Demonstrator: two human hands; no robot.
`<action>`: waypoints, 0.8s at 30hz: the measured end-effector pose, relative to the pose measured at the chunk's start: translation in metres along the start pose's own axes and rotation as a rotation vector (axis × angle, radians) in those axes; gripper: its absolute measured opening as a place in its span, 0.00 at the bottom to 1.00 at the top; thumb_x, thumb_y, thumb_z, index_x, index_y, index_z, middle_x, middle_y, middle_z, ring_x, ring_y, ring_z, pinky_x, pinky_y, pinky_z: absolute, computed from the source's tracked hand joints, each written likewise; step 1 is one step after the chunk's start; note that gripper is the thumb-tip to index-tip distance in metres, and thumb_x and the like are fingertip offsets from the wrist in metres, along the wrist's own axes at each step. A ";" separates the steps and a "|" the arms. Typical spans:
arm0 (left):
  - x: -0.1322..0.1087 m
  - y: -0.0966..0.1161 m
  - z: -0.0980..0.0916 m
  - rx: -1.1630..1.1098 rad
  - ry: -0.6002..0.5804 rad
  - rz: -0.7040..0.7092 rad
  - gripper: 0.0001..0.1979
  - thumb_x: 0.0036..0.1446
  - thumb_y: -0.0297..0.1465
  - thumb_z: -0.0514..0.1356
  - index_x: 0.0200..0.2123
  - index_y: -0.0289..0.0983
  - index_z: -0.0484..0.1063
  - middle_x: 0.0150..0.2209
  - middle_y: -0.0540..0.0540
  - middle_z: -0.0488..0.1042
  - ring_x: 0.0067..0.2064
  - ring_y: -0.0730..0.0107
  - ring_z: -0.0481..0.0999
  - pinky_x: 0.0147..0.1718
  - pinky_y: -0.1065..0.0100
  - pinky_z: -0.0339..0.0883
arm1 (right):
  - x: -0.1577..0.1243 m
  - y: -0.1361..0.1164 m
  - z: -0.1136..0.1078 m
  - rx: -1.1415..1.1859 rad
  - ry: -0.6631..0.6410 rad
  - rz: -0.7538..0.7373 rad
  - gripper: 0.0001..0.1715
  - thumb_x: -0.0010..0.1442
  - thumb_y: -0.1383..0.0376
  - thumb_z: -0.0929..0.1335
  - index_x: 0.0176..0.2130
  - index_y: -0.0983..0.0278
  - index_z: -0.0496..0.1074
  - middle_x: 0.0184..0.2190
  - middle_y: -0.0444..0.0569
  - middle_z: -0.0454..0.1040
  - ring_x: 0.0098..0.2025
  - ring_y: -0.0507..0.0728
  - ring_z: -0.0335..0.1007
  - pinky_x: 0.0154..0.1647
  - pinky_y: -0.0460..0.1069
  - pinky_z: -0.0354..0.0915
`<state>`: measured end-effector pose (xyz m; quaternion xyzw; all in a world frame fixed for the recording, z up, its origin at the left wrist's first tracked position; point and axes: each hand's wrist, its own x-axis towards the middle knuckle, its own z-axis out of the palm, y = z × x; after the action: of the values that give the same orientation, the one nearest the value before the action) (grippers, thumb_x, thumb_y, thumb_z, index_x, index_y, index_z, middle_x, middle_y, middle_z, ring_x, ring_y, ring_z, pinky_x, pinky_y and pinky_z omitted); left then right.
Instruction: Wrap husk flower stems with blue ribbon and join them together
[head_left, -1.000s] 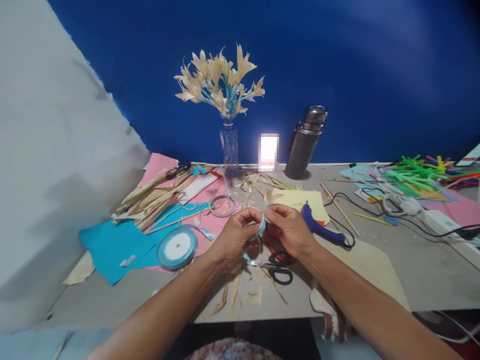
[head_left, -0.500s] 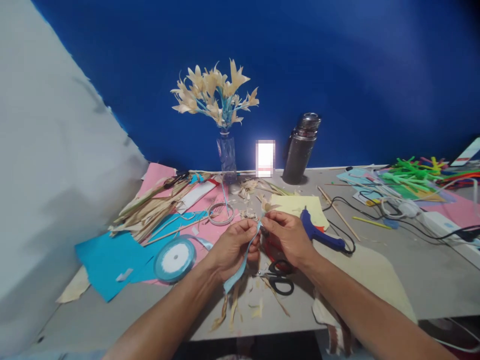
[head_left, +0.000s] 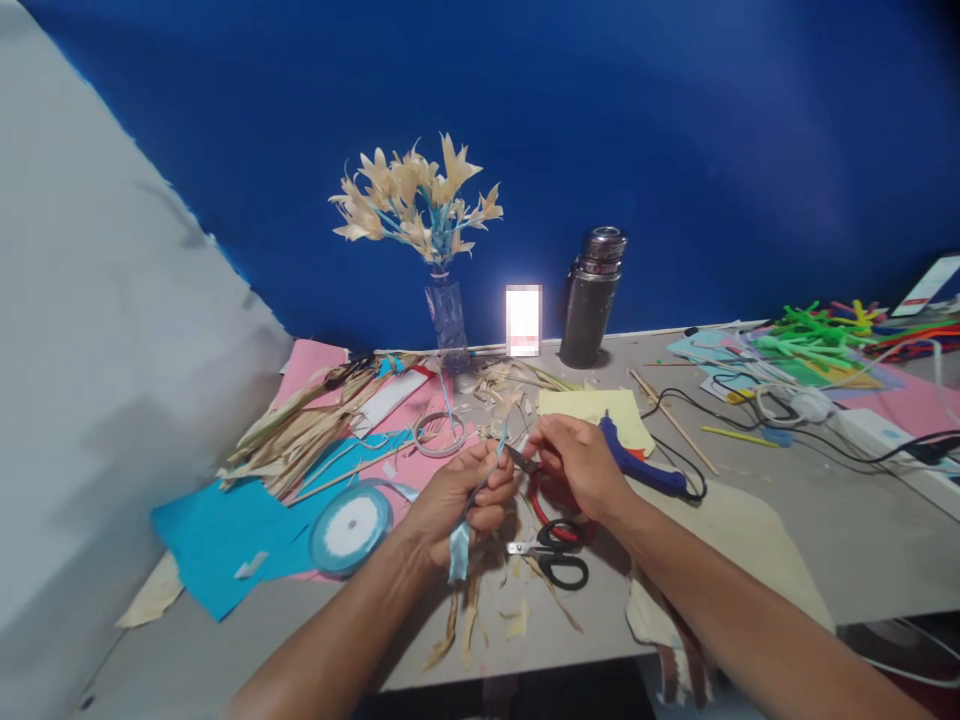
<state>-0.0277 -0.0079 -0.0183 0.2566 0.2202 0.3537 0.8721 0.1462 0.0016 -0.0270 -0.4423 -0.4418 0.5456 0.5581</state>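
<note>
My left hand [head_left: 465,498] is closed in a fist around a thin stem wound with light blue ribbon [head_left: 459,548], whose loose end hangs below the fist. My right hand [head_left: 577,462] grips a red-handled tool [head_left: 541,492]. The tool's metal tip [head_left: 522,459] points at the stem just above my left fingers. Both hands hover over the grey table [head_left: 787,540], right above black-handled scissors [head_left: 559,562] and scraps of dry husk [head_left: 465,610].
A blue ribbon spool [head_left: 351,525] lies on blue and pink paper at left, beside a husk pile [head_left: 315,425] and a tape ring [head_left: 441,433]. A blue glue gun [head_left: 641,468] with its cable lies right. Behind stand a vase of husk flowers [head_left: 446,310] and a metal flask [head_left: 589,300].
My left hand has closed into a fist lower on the ribbon-wrapped stem. My right hand let go of the ribbon and now holds the red-handled tool against the stem.
</note>
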 end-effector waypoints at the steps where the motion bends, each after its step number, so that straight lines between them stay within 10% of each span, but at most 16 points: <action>1: 0.000 0.000 -0.001 -0.003 0.010 0.001 0.07 0.57 0.23 0.63 0.30 0.32 0.66 0.25 0.54 0.57 0.19 0.86 0.50 0.12 0.86 0.44 | 0.000 -0.001 0.000 -0.023 -0.009 0.003 0.21 0.55 0.49 0.71 0.29 0.66 0.77 0.21 0.46 0.75 0.18 0.47 0.52 0.17 0.45 0.46; 5: 0.001 0.003 -0.003 -0.015 0.005 0.024 0.06 0.59 0.25 0.62 0.31 0.32 0.67 0.25 0.55 0.57 0.19 0.86 0.50 0.12 0.86 0.46 | -0.001 -0.002 -0.002 -0.037 -0.050 0.001 0.21 0.51 0.54 0.74 0.40 0.66 0.81 0.30 0.52 0.81 0.20 0.48 0.57 0.19 0.45 0.52; 13: -0.008 0.021 0.007 -0.068 0.084 0.134 0.06 0.59 0.22 0.61 0.30 0.32 0.66 0.25 0.54 0.57 0.19 0.86 0.54 0.11 0.87 0.48 | -0.004 -0.006 -0.005 -0.107 -0.093 0.068 0.15 0.46 0.57 0.77 0.30 0.66 0.81 0.26 0.50 0.80 0.18 0.47 0.57 0.17 0.44 0.50; 24: -0.009 0.021 0.004 -0.124 0.069 0.129 0.06 0.60 0.23 0.60 0.31 0.34 0.65 0.25 0.54 0.58 0.19 0.85 0.55 0.11 0.87 0.47 | -0.003 -0.007 -0.011 -0.291 -0.014 -0.091 0.32 0.61 0.50 0.66 0.13 0.62 0.61 0.09 0.40 0.57 0.15 0.48 0.52 0.19 0.46 0.51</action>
<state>-0.0421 -0.0025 -0.0007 0.2033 0.2108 0.4308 0.8536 0.1582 -0.0011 -0.0224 -0.4942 -0.5400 0.4529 0.5091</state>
